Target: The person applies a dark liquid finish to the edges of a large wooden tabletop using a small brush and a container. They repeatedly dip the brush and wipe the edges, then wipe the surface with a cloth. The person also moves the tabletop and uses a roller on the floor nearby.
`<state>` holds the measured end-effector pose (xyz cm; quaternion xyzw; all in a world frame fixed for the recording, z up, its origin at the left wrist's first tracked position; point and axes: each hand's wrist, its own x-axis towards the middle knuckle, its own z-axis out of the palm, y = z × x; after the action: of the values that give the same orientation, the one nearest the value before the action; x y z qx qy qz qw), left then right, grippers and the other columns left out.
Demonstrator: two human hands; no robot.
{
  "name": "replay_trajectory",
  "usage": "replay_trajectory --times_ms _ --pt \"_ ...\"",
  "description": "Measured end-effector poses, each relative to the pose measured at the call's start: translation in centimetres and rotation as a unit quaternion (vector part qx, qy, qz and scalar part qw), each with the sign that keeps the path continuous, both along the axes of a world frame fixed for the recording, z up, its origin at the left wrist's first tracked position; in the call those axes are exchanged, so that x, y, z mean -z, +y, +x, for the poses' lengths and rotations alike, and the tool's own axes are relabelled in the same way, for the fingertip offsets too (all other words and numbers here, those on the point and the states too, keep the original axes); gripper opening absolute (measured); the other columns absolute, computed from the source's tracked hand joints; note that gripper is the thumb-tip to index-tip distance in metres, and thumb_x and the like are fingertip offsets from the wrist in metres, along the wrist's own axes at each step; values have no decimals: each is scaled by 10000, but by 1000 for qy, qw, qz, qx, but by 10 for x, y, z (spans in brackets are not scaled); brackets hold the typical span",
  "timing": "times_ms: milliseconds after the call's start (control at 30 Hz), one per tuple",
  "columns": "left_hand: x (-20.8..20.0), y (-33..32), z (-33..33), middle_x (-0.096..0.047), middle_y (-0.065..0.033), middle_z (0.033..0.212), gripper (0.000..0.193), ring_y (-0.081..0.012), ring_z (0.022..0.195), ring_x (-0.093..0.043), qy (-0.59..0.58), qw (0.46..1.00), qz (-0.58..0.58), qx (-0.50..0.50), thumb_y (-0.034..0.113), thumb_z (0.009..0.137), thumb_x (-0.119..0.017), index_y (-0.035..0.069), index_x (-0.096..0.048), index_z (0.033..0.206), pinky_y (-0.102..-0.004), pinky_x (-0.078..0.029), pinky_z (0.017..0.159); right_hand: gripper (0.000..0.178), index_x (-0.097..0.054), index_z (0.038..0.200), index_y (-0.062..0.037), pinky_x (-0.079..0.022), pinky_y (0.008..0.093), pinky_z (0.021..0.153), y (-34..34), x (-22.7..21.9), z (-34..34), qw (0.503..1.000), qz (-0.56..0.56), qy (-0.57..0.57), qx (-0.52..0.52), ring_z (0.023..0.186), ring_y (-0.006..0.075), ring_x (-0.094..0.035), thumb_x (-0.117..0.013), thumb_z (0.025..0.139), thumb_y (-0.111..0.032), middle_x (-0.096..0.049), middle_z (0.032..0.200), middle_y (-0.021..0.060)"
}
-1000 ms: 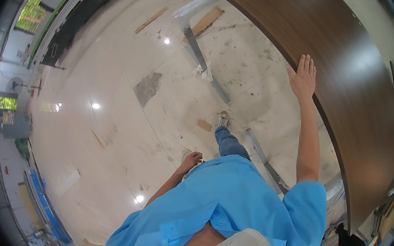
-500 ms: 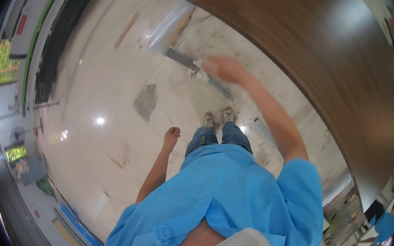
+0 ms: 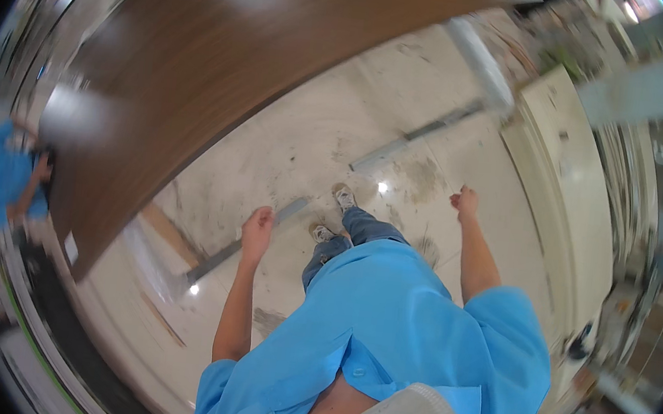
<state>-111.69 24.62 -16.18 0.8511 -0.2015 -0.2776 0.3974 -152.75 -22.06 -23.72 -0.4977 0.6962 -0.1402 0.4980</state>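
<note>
My left hand hangs over the floor with its fingers loosely bent and apart, holding nothing that I can see. Below it lies a long grey metal strip, partly hidden by that hand. My right hand is raised away from my side, its fingers curled in with nothing visible in them. A second grey strip lies on the floor ahead of it. The large dark brown wood-grain panel stretches across the far left, apart from both hands.
Pale tiled floor with dark stains surrounds my shoes. Clear plastic wrapping lies left and a wrapped roll far right. Cream boards stand at the right. A person in blue is beyond the panel's left end.
My view has turned to the right, so the panel now sits at the upper left. My right hand has drawn back from a white scrap by the strip. My left hand is further forward.
</note>
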Motion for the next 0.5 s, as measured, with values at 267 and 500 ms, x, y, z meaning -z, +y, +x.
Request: replay_trajectory --times_ms 267,500 --pt "-36 -161 5 -771 -138 1157 322 -213 1078 -722 -12 989 -42 139 225 1064 -652 25 -695 1312 -342 -548 966 354 -695 1002 21 -573 401 574 91 58 -136 997 36 17 67 622 235 -697 -620 1016 -325 -707 766 141" --pt "52 -225 -105 -773 -174 1133 387 -272 1030 -739 32 962 43 266 264 1036 -674 -22 -710 1294 -377 -571 924 488 -794 970 37 -591 477 804 171 143 -174 974 122 152 -115 859 351 -769 -592 956 -406 -781 986 248"
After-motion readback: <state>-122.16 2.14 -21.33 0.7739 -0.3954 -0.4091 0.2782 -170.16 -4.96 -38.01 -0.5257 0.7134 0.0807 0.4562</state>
